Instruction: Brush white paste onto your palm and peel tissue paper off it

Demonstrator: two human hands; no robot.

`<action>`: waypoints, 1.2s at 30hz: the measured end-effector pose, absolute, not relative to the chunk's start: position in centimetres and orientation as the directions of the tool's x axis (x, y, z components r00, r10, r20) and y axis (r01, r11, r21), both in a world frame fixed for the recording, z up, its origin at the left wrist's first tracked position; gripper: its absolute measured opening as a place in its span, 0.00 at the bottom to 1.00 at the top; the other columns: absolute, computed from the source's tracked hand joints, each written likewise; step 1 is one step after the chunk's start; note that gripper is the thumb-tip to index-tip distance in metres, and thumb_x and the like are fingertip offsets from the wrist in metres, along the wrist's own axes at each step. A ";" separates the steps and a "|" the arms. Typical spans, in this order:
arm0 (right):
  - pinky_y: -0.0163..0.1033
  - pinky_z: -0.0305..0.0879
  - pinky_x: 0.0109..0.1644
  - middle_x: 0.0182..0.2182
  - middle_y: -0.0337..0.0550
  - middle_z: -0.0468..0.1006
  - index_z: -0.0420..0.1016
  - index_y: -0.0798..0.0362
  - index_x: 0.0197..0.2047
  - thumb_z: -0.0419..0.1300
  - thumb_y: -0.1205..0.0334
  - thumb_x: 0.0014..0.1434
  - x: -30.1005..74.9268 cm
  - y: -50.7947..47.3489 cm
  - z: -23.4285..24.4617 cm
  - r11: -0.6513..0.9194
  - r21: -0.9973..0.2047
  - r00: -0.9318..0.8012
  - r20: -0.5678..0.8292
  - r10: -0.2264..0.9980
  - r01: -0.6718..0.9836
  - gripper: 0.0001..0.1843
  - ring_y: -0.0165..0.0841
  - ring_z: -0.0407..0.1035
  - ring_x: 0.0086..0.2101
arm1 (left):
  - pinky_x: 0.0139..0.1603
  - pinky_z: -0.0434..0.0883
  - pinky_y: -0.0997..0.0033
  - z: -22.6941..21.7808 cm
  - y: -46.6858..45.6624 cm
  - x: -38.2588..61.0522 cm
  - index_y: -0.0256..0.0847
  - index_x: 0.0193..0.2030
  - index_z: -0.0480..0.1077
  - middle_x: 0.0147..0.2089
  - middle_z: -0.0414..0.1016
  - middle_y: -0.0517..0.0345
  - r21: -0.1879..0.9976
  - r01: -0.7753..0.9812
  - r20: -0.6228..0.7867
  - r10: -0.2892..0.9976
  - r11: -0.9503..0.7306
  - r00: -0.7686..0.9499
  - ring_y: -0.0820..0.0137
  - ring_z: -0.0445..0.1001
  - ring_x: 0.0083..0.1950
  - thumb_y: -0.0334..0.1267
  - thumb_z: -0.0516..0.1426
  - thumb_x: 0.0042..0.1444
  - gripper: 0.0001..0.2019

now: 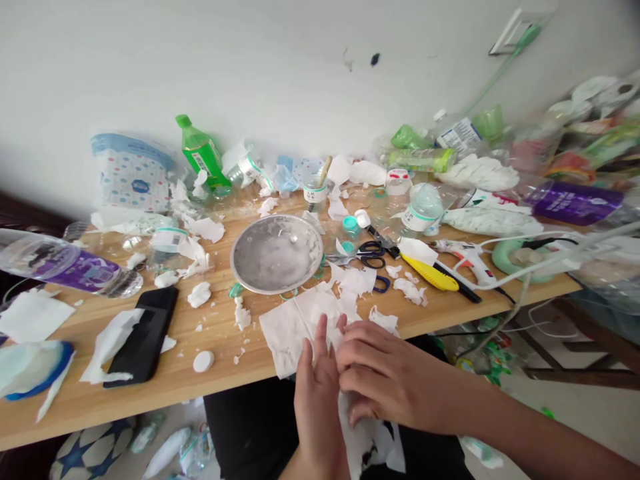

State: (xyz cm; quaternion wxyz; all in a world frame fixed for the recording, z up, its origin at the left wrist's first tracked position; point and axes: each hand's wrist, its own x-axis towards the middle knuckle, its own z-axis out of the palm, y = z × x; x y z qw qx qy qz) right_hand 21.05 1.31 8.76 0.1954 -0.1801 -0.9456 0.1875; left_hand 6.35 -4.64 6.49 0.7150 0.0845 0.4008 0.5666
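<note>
A white paper tissue (290, 327) lies over the near edge of the wooden table (210, 373) and hangs down toward my lap. My left hand (316, 393) rests on it with fingers stretched out and close together. My right hand (385, 373) lies beside it, fingers curled onto the same tissue, pressing or pinching it. A grey metal bowl (277, 253) smeared with white paste sits just beyond the tissue. Torn tissue scraps (200, 293) lie scattered around it.
A black phone (145, 337) lies at the left. Scissors (373, 253), a yellow utility knife (433, 275) and a glue gun (467, 257) lie right of the bowl. Plastic bottles, a green bottle (203, 155) and tissue packs crowd the back by the wall. Cables hang at the right.
</note>
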 end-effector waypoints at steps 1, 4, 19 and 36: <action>0.51 0.65 0.61 0.43 0.44 0.75 0.72 0.53 0.41 0.61 0.54 0.67 21.0 1.4 8.9 0.863 -0.434 -0.859 0.306 0.411 0.258 0.10 0.38 0.66 0.49 | 0.72 0.59 0.49 6.6 -4.6 6.3 0.53 0.65 0.69 0.66 0.72 0.53 0.560 -0.753 -0.480 0.876 0.346 0.046 0.58 0.54 0.75 0.52 0.51 0.65 0.24; 0.52 0.63 0.64 0.44 0.44 0.75 0.72 0.54 0.42 0.61 0.52 0.66 20.8 1.5 9.5 0.867 -0.439 -0.863 0.317 0.394 0.235 0.12 0.38 0.66 0.50 | 0.73 0.58 0.49 6.8 -4.8 6.2 0.50 0.65 0.69 0.66 0.72 0.52 0.600 -0.729 -0.456 0.889 0.329 0.026 0.58 0.54 0.75 0.51 0.52 0.65 0.24; 0.39 0.67 0.48 0.34 0.36 0.75 0.70 0.52 0.38 0.66 0.55 0.63 20.7 1.6 10.2 0.647 -0.707 -0.861 0.107 0.498 0.286 0.11 0.32 0.68 0.38 | 0.71 0.59 0.51 5.1 -4.8 4.3 0.49 0.54 0.76 0.60 0.78 0.48 0.451 -0.829 -0.473 0.876 0.329 0.090 0.56 0.70 0.66 0.50 0.59 0.58 0.19; 0.34 0.62 0.38 0.33 0.37 0.76 0.75 0.51 0.40 0.60 0.53 0.66 19.8 1.4 8.8 0.112 -0.887 -0.645 -0.234 0.727 0.448 0.10 0.29 0.69 0.33 | 0.30 0.61 0.78 6.1 -5.0 -0.2 0.37 0.31 0.76 0.25 0.70 0.63 0.751 -0.202 -0.602 0.778 0.628 0.182 0.78 0.63 0.27 0.50 0.71 0.47 0.17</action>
